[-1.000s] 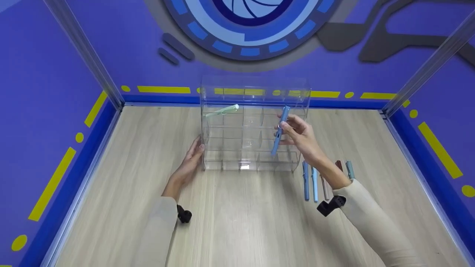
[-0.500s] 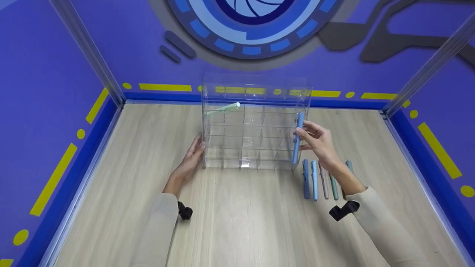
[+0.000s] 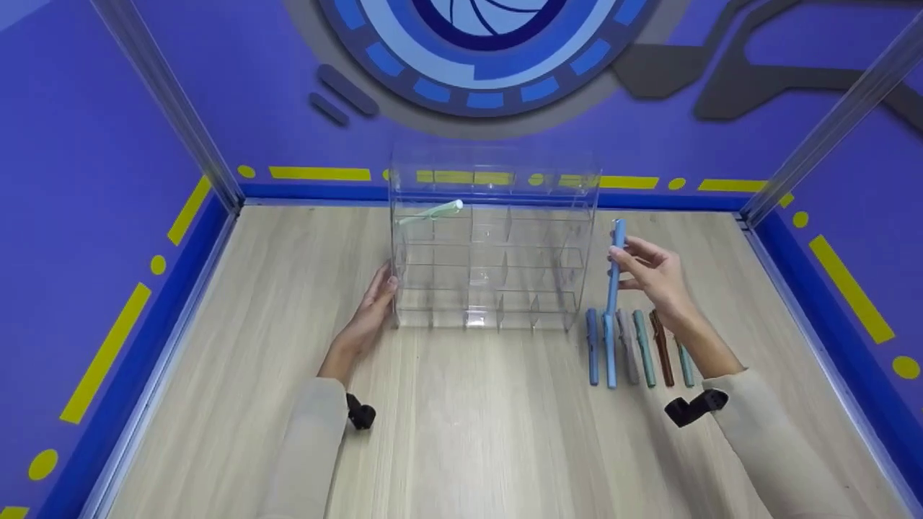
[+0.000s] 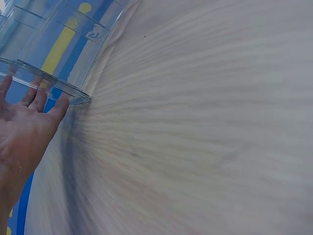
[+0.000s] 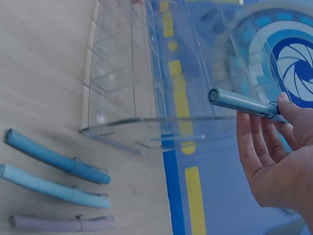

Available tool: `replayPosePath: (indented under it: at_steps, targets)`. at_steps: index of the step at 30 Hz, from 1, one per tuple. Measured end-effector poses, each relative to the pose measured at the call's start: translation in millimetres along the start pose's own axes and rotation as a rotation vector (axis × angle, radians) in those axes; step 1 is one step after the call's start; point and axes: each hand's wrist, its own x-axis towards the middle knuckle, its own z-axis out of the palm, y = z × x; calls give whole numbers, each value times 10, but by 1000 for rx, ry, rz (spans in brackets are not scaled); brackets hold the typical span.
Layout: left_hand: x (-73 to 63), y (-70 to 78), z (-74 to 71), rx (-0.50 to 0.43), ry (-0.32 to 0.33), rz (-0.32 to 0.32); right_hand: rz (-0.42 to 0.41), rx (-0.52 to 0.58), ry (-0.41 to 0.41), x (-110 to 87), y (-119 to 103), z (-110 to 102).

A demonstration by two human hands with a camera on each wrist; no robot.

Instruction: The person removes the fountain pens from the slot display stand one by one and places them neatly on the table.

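A clear acrylic rack point(image 3: 490, 281) with several compartments stands upright near the back wall. One pale green pen point(image 3: 433, 212) lies slanted in its upper left part. My left hand point(image 3: 368, 310) rests against the rack's left side, its fingers fairly straight at the clear edge in the left wrist view. To the right of the rack, my right hand point(image 3: 655, 277) pinches a blue pen point(image 3: 614, 270) between thumb and fingers, nearly upright in the head view. In the right wrist view this blue pen point(image 5: 242, 102) points its end toward the rack.
Below my right hand several pens lie in a row on the wooden table point(image 3: 461, 432): dark blue point(image 3: 593, 349), light blue point(image 3: 610, 353), greyish pink point(image 3: 629, 349), green point(image 3: 644, 349), brown point(image 3: 662, 349) and another green. Blue-purple walls point(image 3: 274, 130) enclose the back and sides.
My right hand has moved right with the blue pen, from in front of the rack to beyond its right side. The left hand has stayed at the rack's left side.
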Motion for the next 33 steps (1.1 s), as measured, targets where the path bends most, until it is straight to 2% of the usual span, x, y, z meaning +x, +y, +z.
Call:
replayPosePath:
  at_steps: [5,12,18,21,26,28,33]
  targets:
    - [0,-12,0,14,10,1,23,-28,28,1,-2,-177]
    - [-30,-38,7,12,11,-12,63,-79,58,-47,141,-359]
    - [-4,-5,-13,-7,2,10,123,-39,9,-76,233,-517]
    - [0,-6,-16,-12,-2,8,170,-73,-27,-111,274,-613]
    - [-17,8,-13,-5,7,-41,210,-121,-56,-157,304,-770]
    - [-20,13,-10,-4,12,-57,224,-88,-54,-174,319,-826]
    - [-11,4,-21,-11,4,-34,262,15,-52,-220,388,-941]
